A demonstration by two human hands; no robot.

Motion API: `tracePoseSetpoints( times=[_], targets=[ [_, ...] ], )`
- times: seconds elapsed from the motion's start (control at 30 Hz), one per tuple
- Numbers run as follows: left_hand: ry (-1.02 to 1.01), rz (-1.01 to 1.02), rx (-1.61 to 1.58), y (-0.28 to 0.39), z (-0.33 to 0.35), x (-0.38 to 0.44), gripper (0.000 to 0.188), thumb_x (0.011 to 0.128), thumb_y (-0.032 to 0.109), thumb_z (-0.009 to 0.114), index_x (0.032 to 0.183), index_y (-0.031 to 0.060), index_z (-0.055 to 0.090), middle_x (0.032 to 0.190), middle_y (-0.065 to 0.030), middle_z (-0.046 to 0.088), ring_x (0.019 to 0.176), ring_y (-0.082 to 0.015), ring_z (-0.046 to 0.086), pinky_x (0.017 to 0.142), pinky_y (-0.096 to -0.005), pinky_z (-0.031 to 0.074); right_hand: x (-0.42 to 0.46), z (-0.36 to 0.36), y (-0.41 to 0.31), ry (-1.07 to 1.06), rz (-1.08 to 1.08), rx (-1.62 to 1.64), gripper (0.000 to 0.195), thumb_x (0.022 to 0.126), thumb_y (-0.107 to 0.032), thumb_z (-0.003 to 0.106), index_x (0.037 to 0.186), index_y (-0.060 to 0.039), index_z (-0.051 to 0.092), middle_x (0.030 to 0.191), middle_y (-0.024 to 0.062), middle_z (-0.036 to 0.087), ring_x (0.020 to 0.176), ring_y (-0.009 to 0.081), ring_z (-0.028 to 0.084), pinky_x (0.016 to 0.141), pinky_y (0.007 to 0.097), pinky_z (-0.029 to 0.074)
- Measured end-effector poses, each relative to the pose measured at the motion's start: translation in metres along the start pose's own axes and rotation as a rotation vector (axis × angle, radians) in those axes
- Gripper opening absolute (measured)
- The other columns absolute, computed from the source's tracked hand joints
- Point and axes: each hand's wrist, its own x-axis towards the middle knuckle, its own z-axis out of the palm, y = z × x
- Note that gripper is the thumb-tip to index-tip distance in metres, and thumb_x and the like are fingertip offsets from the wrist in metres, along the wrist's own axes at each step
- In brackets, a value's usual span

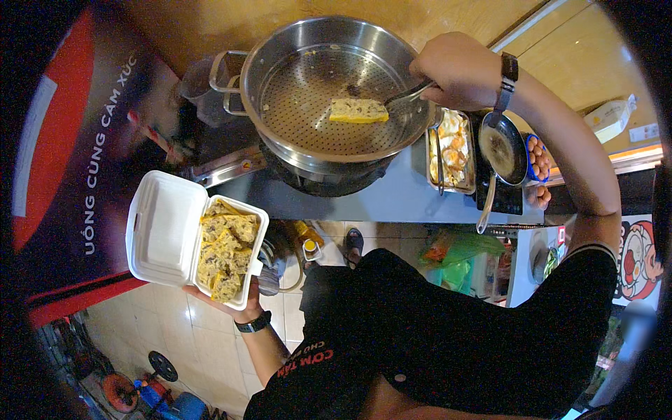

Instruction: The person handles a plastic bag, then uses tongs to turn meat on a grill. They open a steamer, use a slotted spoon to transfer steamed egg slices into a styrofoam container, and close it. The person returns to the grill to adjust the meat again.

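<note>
My left hand [248,311] holds a white foam takeaway box [164,231] from below, its lid hinged back to the left. Several pieces of yellow-topped egg meatloaf [227,247] fill its base. Over the steamer, my right hand [455,68] grips the handle of metal tongs or a similar utensil [412,93]; its exact kind is hard to tell. At the tip is one slice of egg meatloaf [359,111], inside the large stainless steel steamer pot [294,39]. Whether the slice rests on the perforated tray [299,126] or hangs just above it, I cannot tell.
The steamer sits on a dark burner [325,185]. To its right stand a metal tray of fried eggs [452,149], a frying pan [501,149] and a blue-rimmed basket of eggs [537,157]. A printed panel [79,157] borders the left. Bottles [311,249] stand on the tiled floor.
</note>
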Motion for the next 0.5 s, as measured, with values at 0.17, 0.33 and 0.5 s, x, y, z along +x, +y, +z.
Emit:
tracePoseSetpoints(
  times=[0.17, 0.33, 0.5],
  targets=[
    [-0.019, -0.035, 0.026, 0.002, -0.014, 0.003, 0.094, 0.079, 0.08, 0.036, 0.145, 0.0135, 0.03, 0.146, -0.0112, 0.036, 0.13, -0.0335, 0.041, 0.105, -0.0526, 0.039, 0.014, 0.035, 0.003, 0.286, 0.015, 0.202, 0.028, 0.076, -0.031, 0.07, 0.081, -0.0045, 0.065, 0.071, 0.0165, 0.062, 0.072, 0.0365, 0.061, 0.066, 0.0465, 0.047],
    [0.001, -0.022, 0.081, 0.003, -0.016, 0.004, 0.093, 0.08, 0.079, 0.034, 0.145, 0.012, 0.029, 0.147, -0.0118, 0.035, 0.13, -0.0339, 0.04, 0.105, -0.0521, 0.039, 0.034, 0.042, 0.044, 0.015, 0.071, 0.7, 0.047, 0.085, -0.045, 0.065, 0.068, -0.0012, 0.062, 0.053, 0.0056, 0.056, 0.044, 0.0128, 0.049, 0.043, 0.0284, 0.039],
    [-0.066, -0.047, 0.02, 0.007, -0.023, 0.004, 0.092, 0.084, 0.075, 0.032, 0.147, 0.008, 0.024, 0.149, -0.0148, 0.031, 0.133, -0.0353, 0.035, 0.107, -0.0519, 0.036, 0.039, 0.067, 0.062, -0.322, 0.136, 0.999, 0.054, 0.09, -0.051, 0.055, 0.063, -0.0053, 0.064, 0.051, 0.0025, 0.056, 0.039, 0.0093, 0.045, 0.038, 0.0261, 0.034]
  ],
)
